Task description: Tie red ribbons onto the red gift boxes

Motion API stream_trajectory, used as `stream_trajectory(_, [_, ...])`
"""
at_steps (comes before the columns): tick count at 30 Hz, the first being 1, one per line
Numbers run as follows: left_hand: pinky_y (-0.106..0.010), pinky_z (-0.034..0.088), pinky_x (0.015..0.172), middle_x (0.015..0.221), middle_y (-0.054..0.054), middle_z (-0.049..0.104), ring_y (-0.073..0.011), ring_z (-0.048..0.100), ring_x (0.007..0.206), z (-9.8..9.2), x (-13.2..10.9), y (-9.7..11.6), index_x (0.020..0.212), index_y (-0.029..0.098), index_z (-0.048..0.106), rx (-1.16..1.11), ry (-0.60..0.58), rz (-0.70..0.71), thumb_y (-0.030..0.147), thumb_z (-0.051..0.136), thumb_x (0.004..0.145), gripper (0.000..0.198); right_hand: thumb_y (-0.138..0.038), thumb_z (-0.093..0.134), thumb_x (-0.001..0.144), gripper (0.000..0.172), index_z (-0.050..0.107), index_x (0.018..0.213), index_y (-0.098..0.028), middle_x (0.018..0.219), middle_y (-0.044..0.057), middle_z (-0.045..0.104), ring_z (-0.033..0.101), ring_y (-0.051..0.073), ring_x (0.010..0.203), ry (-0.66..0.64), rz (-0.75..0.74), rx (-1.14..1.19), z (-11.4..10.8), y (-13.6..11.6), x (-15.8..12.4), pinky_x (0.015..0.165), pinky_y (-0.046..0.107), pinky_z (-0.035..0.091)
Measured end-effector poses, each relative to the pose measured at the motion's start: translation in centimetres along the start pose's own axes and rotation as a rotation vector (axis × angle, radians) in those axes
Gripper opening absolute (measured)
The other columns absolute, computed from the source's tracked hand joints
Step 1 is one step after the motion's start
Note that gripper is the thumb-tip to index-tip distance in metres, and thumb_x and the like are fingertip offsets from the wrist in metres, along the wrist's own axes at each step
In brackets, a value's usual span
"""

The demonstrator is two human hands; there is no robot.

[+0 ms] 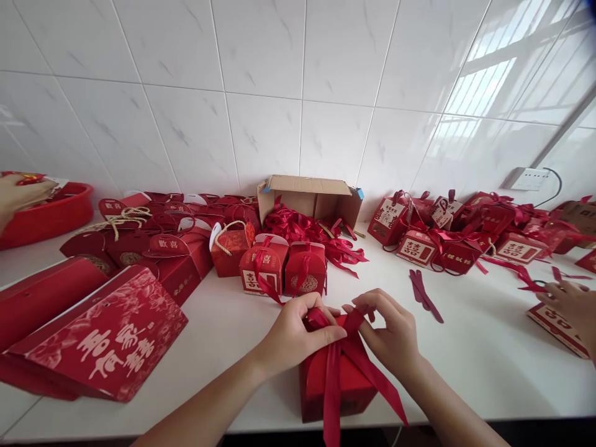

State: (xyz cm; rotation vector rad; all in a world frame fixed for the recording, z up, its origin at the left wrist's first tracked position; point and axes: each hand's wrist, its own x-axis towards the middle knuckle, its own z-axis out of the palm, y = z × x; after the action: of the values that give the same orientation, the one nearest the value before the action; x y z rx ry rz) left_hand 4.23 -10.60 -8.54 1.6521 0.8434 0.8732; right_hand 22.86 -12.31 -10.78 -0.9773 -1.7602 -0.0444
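Note:
A small red gift box (313, 388) stands near the front edge of the white table, between my two hands. A dark red ribbon (332, 385) lies across its top, with two tails hanging down the near side. My left hand (305, 329) pinches a loop of the ribbon over the box top, thumb pressed on it. My right hand (388, 323) grips another part of the same ribbon just to the right, fingertips closed. The knot itself is partly covered by my fingers. Just behind my hands sit two red boxes with ribbons, one of them this patterned box (305, 273).
A cardboard box (307, 184) spills loose red ribbons (298, 223) at the back. Several red boxes (186, 261) crowd the left, more finished ones (419, 248) the right. Dark red strips (424, 295) lie right of my hands. Another person's hand (570, 304) touches a box at far right.

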Motion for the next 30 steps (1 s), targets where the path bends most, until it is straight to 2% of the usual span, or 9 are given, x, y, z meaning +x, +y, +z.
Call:
stream_trajectory(3, [-0.038,0.048,0.095,0.099,-0.007,0.072,-0.0254,0.063,0.109,0.1,0.0,-0.1,0.070,0.018,0.055,-0.006,0.001,-0.017,0.031,0.077,0.070,0.025,-0.012,0.061,0.081,0.012,0.054,0.083,-0.022,0.066,-0.001,0.057,0.050,0.011,0.055,0.031,-0.007,-0.047,0.1,0.0,-0.1,0.049,0.023,0.044])
stream_trajectory(8, [-0.036,0.051,0.087,0.090,-0.006,0.072,-0.0268,0.062,0.112,0.2,0.0,-0.3,0.066,0.020,0.046,-0.009,-0.034,-0.010,0.029,0.076,0.070,0.031,-0.008,0.053,0.079,0.015,0.053,0.085,-0.022,0.055,-0.005,0.049,0.047,0.010,0.046,0.098,-0.045,-0.119,0.3,-0.2,-0.5,0.043,0.022,0.042])
stream_trajectory(10, [-0.035,0.051,0.086,0.088,-0.006,0.072,-0.0273,0.061,0.112,0.3,0.0,-0.3,0.066,0.020,0.045,0.004,-0.041,-0.009,0.028,0.075,0.070,0.032,-0.007,0.051,0.079,0.017,0.052,0.086,-0.022,0.055,-0.005,0.051,0.048,0.009,0.044,0.110,-0.040,-0.134,0.5,-0.2,-0.6,0.042,0.021,0.043])
stream_trajectory(17, [-0.033,0.051,0.083,0.066,0.000,0.061,-0.0277,0.061,0.112,0.4,-0.2,-0.3,0.064,0.022,0.040,0.026,-0.054,0.000,0.026,0.073,0.072,0.034,-0.011,0.052,0.083,0.015,0.053,0.093,-0.023,0.076,0.000,0.066,0.065,0.012,0.055,0.081,0.089,-0.091,0.8,0.1,-1.7,0.048,0.021,0.051])
stream_trajectory(22, [-0.032,0.052,0.078,0.064,0.001,0.057,-0.0285,0.062,0.110,0.4,-0.1,-0.2,0.062,0.022,0.038,0.040,-0.062,-0.006,0.026,0.072,0.071,0.036,-0.008,0.050,0.082,0.022,0.052,0.096,-0.024,0.080,0.000,0.067,0.067,0.012,0.057,0.040,0.101,-0.066,0.6,0.3,-1.8,0.048,0.020,0.051])
stream_trajectory(27, [-0.032,0.052,0.077,0.062,0.002,0.054,-0.0301,0.062,0.110,0.4,-0.1,-0.2,0.061,0.022,0.038,0.054,-0.061,0.000,0.025,0.072,0.071,0.036,-0.009,0.049,0.083,0.020,0.052,0.095,-0.024,0.080,0.001,0.066,0.065,0.012,0.054,0.027,0.136,-0.053,0.7,0.3,-1.7,0.043,0.021,0.049])
stream_trajectory(30, [-0.033,0.052,0.079,0.062,0.001,0.056,-0.0304,0.062,0.111,0.2,-0.2,-0.1,0.063,0.022,0.038,0.037,-0.072,-0.011,0.027,0.073,0.070,0.036,-0.007,0.048,0.082,0.023,0.052,0.096,-0.024,0.080,0.001,0.067,0.066,0.012,0.057,0.040,0.118,-0.063,0.7,0.2,-1.8,0.048,0.021,0.052])
